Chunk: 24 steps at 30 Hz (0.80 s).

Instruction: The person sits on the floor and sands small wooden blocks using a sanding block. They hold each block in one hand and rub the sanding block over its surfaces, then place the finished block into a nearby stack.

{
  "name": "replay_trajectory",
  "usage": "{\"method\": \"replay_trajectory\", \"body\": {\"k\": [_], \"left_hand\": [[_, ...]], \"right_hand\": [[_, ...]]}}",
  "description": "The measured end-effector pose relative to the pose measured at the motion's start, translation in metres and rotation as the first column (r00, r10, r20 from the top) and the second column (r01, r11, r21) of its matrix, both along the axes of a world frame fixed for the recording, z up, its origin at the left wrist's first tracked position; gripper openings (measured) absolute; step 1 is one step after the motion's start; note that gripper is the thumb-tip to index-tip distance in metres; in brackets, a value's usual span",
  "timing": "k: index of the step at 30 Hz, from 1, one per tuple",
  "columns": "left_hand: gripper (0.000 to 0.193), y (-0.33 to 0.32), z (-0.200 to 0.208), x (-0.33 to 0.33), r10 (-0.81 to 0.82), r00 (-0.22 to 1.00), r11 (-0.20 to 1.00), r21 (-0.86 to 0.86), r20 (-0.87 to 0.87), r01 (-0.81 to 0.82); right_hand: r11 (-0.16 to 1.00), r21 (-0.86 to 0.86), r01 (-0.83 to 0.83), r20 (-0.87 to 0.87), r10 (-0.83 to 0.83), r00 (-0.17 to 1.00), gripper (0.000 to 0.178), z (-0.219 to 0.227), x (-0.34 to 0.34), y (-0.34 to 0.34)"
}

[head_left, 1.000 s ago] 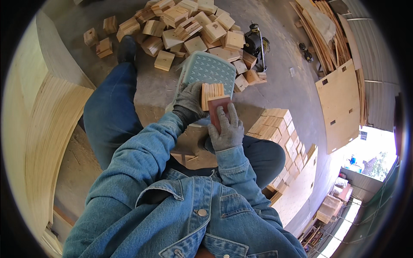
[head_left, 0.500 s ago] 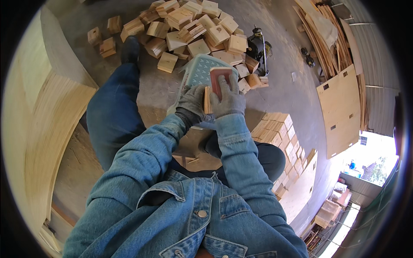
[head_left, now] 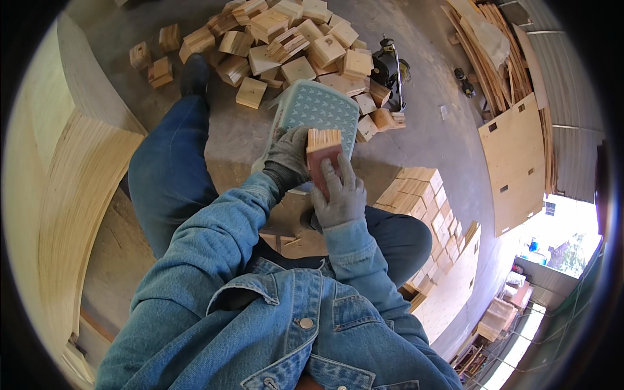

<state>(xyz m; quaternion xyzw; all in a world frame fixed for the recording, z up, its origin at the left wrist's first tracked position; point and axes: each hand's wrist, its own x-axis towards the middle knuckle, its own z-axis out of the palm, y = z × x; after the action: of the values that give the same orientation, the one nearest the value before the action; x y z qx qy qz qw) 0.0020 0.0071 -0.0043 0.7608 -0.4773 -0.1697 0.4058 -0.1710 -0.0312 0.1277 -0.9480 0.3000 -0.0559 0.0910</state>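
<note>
Above a pale blue-green plastic stool [head_left: 318, 109] with a patterned top, my gloved left hand [head_left: 289, 155] is closed around a small layered wooden block [head_left: 324, 138]. The block's striped edge faces up and away from me. My gloved right hand [head_left: 340, 198] presses a flat reddish-brown pad [head_left: 322, 164], which looks like a sanding block, against the block's near side. Two right fingers lie along the pad, and its lower end is partly covered by that hand. The left fingertips are mostly hidden behind the block.
A loose pile of wooden blocks [head_left: 299, 49] lies beyond the stool, with a black-and-silver tool [head_left: 393, 71] beside it. Neatly stacked blocks [head_left: 416, 201] stand at my right. Bent plywood [head_left: 45, 195] rises at the left; boards [head_left: 517, 162] lean at the far right.
My right hand has drawn back toward me with the reddish pad, which now meets the block's near side. The block has turned, showing its wide layered edge. My left hand stays nearly in place.
</note>
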Motion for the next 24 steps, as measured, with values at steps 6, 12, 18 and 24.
{"method": "replay_trajectory", "body": {"k": [6,12,18,24], "left_hand": [[0.087,-0.004,-0.009,-0.003,0.031,0.993,0.999,-0.034,0.114,-0.027],[0.082,-0.008,-0.012,-0.005,0.072,0.986,0.993,-0.102,0.151,-0.057],[0.09,0.0,-0.001,0.001,-0.003,1.0,1.0,-0.028,0.017,0.003],[0.089,-0.004,-0.004,-0.002,0.011,1.0,1.0,-0.014,-0.006,-0.011]], "right_hand": [[0.998,-0.013,0.066,-0.036,-0.066,0.997,0.067,-0.003,0.087,-0.054],[0.995,-0.063,0.076,-0.011,-0.076,0.997,0.064,-0.013,0.09,-0.061],[1.0,-0.013,0.009,0.01,-0.008,1.0,0.064,-0.001,0.016,-0.006],[0.998,-0.043,-0.052,0.101,0.056,0.993,0.065,-0.009,-0.024,0.008]]}}
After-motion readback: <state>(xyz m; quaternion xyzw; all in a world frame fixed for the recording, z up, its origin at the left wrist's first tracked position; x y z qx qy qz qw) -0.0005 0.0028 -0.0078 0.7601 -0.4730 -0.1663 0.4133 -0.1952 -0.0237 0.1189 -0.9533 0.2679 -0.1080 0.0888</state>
